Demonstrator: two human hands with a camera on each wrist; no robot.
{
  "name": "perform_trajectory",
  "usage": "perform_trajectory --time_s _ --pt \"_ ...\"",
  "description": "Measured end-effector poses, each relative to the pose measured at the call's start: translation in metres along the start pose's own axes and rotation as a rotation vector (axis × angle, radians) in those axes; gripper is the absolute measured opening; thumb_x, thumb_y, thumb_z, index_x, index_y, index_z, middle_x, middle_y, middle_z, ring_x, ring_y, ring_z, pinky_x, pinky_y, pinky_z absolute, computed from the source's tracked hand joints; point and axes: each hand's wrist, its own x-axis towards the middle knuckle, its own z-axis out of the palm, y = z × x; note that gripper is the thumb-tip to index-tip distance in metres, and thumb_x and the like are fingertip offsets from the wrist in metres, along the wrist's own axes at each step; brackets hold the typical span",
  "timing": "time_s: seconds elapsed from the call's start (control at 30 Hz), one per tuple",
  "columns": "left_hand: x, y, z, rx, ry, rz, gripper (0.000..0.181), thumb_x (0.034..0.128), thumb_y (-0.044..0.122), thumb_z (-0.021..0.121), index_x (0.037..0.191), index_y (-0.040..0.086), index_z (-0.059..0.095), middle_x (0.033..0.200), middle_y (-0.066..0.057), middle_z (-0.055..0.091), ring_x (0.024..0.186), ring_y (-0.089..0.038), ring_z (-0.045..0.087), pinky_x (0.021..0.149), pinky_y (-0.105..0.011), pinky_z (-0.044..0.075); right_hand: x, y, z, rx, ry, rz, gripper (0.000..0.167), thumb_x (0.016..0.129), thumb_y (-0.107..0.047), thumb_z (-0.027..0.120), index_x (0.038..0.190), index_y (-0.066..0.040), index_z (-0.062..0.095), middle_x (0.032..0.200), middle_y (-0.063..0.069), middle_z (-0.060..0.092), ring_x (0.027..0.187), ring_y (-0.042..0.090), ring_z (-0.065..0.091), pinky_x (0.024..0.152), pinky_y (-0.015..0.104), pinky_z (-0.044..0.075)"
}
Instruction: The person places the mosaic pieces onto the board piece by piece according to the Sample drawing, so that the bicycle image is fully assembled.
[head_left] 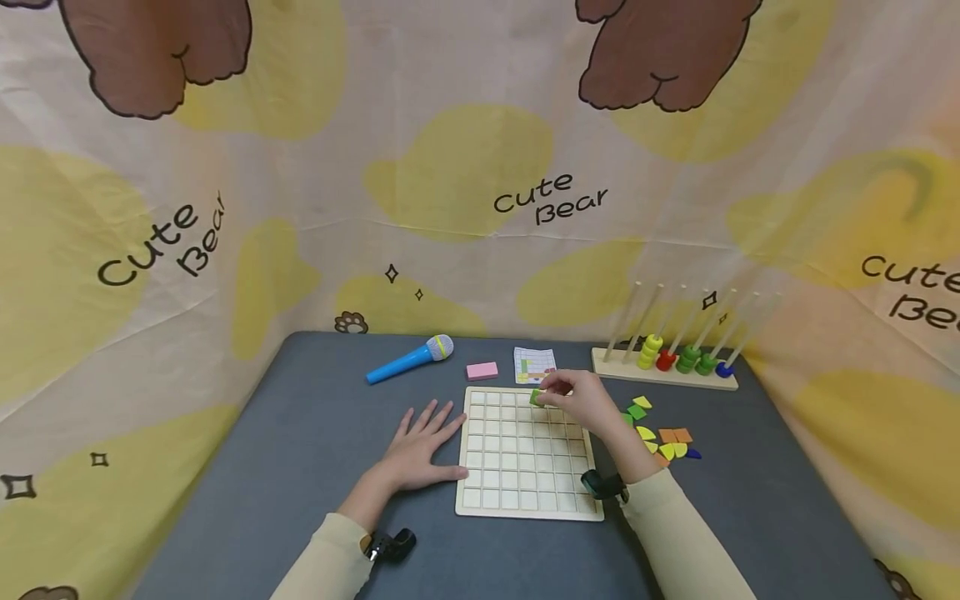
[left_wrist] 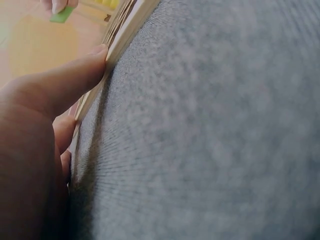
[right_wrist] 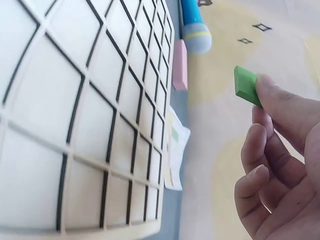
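Observation:
A pale wooden grid board [head_left: 510,479] with white square cells lies on the grey table. My left hand [head_left: 417,454] is spread flat at its left side, thumb and fingertips touching the edge; the left wrist view shows the thumb [left_wrist: 80,82] against the board's rim [left_wrist: 127,37]. Over the board's far right part, my right hand [head_left: 581,400] pinches a green square tile [right_wrist: 247,86] between thumb and index finger. In the right wrist view the tile is held up, apart from the board, and the other fingers curl loosely.
Loose yellow, green, orange and blue tiles [head_left: 675,436] lie right of the board. Behind it are a blue toy microphone [head_left: 408,360], a pink block [head_left: 482,371] and a printed card [head_left: 533,363]. A peg rack [head_left: 660,371] with coloured beads stands at the back right.

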Motion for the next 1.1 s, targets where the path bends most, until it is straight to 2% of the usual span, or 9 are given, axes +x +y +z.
perform_trajectory --time_s 0.47,0.7,0.87,1.1 --pt "0.002 -0.001 0.002 0.014 -0.001 0.001 0.095 0.0839 0.079 0.054 0.162 0.033 0.024 0.170 -0.001 0.017 0.158 -0.033 0.005 0.122 -0.065 0.000 0.010 -0.007 0.032 0.056 -0.046 -0.031 0.009 0.084 -0.021 0.083 0.086 -0.017 0.076 0.079 -0.004 0.067 0.074 0.013 0.058 0.067 0.025 0.049" --pt "0.001 -0.001 0.001 0.019 0.004 -0.003 0.094 0.0845 0.078 0.054 0.161 0.033 0.024 0.170 -0.002 0.018 0.158 -0.033 0.005 0.122 -0.066 0.001 0.014 -0.012 0.049 0.045 -0.094 -0.055 0.008 0.087 -0.021 0.081 0.085 -0.017 0.075 0.079 -0.005 0.066 0.073 0.012 0.058 0.067 0.026 0.049" --pt "0.002 -0.001 0.000 0.002 0.014 0.018 0.094 0.0850 0.077 0.055 0.161 0.032 0.025 0.169 -0.002 0.019 0.158 -0.033 0.006 0.122 -0.066 0.001 0.017 -0.012 0.061 0.037 -0.118 -0.044 0.008 0.089 -0.021 0.080 0.084 -0.017 0.075 0.078 -0.006 0.065 0.074 0.011 0.056 0.068 0.027 0.048" --pt "0.000 -0.003 0.003 0.011 0.016 0.015 0.093 0.0853 0.077 0.055 0.161 0.032 0.025 0.170 -0.002 0.018 0.158 -0.034 0.006 0.122 -0.065 0.001 0.020 -0.015 0.074 -0.006 -0.146 -0.031 0.007 0.090 -0.021 0.078 0.084 -0.018 0.075 0.077 -0.006 0.065 0.073 0.011 0.056 0.067 0.027 0.047"
